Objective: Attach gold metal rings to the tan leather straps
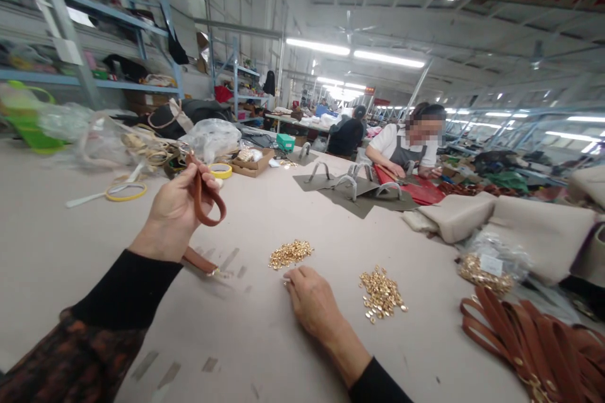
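My left hand (182, 198) is raised above the table, its fingers closed on a brown leather strap (212, 214). The strap bends into a loop in front of the fingers, and a lower length of it shows below my wrist with a metal piece near its end. My right hand (309, 296) is low over the tabletop, fingertips pinched together just beside a pile of small gold metal fittings (290, 253). What the pinch holds, if anything, is too small to name. To the right of that hand is a second pile of gold fittings (382, 293).
Brown straps (534, 340) with gold hardware are heaped at the right, near a plastic bag of fittings (486, 267). Grey panels with handles (354, 186) lie at the far side, where a co-worker (411, 145) handles red material. Tape rolls (126, 191) and bags are at left.
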The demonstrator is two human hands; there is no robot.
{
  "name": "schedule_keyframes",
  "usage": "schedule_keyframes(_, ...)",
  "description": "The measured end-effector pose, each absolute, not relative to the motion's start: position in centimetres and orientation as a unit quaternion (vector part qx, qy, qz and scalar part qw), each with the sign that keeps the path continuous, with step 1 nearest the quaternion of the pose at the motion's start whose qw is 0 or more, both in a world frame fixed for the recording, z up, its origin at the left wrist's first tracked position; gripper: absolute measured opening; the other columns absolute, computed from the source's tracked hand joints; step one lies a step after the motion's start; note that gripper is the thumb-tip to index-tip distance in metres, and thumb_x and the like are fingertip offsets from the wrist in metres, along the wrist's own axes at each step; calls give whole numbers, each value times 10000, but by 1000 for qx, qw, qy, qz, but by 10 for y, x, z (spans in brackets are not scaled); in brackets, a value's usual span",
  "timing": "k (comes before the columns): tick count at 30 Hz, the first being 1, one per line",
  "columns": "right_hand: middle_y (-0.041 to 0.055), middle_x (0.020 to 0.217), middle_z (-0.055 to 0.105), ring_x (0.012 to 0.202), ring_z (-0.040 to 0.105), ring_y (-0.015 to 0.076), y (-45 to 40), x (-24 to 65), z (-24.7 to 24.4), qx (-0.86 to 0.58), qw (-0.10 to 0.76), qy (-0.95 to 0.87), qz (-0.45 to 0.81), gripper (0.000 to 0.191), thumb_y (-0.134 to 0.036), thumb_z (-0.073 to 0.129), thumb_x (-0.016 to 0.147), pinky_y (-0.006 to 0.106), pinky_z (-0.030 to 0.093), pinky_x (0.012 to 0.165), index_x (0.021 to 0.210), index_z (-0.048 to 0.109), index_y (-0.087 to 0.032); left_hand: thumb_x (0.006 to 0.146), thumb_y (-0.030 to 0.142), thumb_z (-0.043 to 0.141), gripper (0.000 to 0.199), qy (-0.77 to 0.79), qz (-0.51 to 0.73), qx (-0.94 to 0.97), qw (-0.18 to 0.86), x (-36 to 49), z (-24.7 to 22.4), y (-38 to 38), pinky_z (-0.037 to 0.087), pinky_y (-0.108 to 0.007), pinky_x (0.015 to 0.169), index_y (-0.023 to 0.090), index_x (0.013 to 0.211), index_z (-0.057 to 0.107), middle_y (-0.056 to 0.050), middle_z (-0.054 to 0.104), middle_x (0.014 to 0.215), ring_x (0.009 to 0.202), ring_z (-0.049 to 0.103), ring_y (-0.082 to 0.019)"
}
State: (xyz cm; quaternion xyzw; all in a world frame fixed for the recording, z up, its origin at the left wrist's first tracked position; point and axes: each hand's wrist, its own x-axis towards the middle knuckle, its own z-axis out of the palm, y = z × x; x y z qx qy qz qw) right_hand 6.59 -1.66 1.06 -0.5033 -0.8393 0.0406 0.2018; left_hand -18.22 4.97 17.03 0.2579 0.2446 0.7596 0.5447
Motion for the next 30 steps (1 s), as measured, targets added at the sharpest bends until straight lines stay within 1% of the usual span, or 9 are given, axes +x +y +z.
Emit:
schedule_keyframes(4, 48, 814, 636, 782, 578, 171, -14, 64, 10, -492, 176, -852, 24, 181, -151, 523, 923, 240, 408, 675, 803, 652, -192, 937, 111, 428, 204, 277, 719, 299, 563, -164, 164, 44, 457, -132, 439, 167, 815, 581, 26, 605, 680, 488, 519, -48)
schedule_keyframes(7, 51, 828, 649, 792, 577, 169, -16, 62, 14, -466, 189, -864, 40, 162, -134, 539, 899, 245, 415, 688, 794, 652, -183, 832, 65, 562, 105, 333, 644, 353, 592, -128, 137, 36, 447, -156, 427, 129, 879, 632, -51, 703, 826, 546, 598, -83)
schedule_keyframes(11, 25, 751, 675, 697, 605, 152, -24, 72, 24, -497, 349, -760, 233, 156, -137, 522, 868, 248, 445, 646, 786, 652, -166, 752, 132, 660, 163, 354, 560, 399, 634, -77, 97, 20, 432, -181, 462, 124, 915, 672, -111, 736, 935, 646, 657, -133)
schedule_keyframes(14, 6, 646, 672, 594, 629, 154, -31, 94, 36, -519, 461, -598, 399, 117, -250, 625, 814, 259, 488, 579, 743, 645, -159, 722, 212, 683, 247, 351, 523, 431, 647, -54, 79, 9, 418, -201, 490, 148, 961, 677, -115, 728, 996, 772, 672, -178)
schedule_keyframes(17, -9, 601, 662, 551, 627, 143, -41, 119, 45, -494, 552, -504, 445, 195, -338, 724, 753, 261, 511, 559, 767, 645, -160, 733, 280, 638, 293, 371, 474, 480, 639, -40, 70, 1, 401, -217, 496, 174, 1005, 662, -115, 705, 1067, 906, 669, -226)
schedule_keyframes(18, -8, 597, 666, 543, 621, 135, -44, 126, 47, -485, 571, -492, 444, 209, -353, 731, 754, 258, 512, 561, 771, 655, -160, 740, 288, 620, 292, 378, 454, 496, 636, -36, 67, -1, 395, -220, 494, 181, 1008, 659, -109, 700, 1075, 899, 668, -223)
schedule_keyframes(20, 7, 615, 689, 554, 624, 132, -50, 135, 48, -466, 591, -476, 456, 216, -367, 731, 764, 266, 526, 582, 780, 688, -156, 751, 282, 598, 265, 381, 414, 530, 635, -27, 63, -7, 383, -222, 487, 194, 993, 660, -76, 705, 998, 765, 650, -181)
schedule_keyframes(23, 26, 662, 721, 589, 658, 150, -53, 141, 44, -443, 603, -442, 494, 234, -359, 777, 716, 300, 560, 622, 809, 722, -152, 785, 271, 572, 189, 352, 373, 579, 634, -14, 57, -14, 380, -215, 493, 203, 937, 663, -5, 660, 801, 589, 528, -117)
schedule_keyframes(30, 25, 598, 700, 528, 641, 137, -53, 147, 41, -465, 589, -415, 514, 283, -373, 817, 650, 276, 561, 576, 767, 724, -133, 866, 291, 535, 241, 346, 340, 618, 618, -1, 51, -21, 411, -199, 528, 244, 1067, 659, 4, 644, 829, 698, 537, -141)
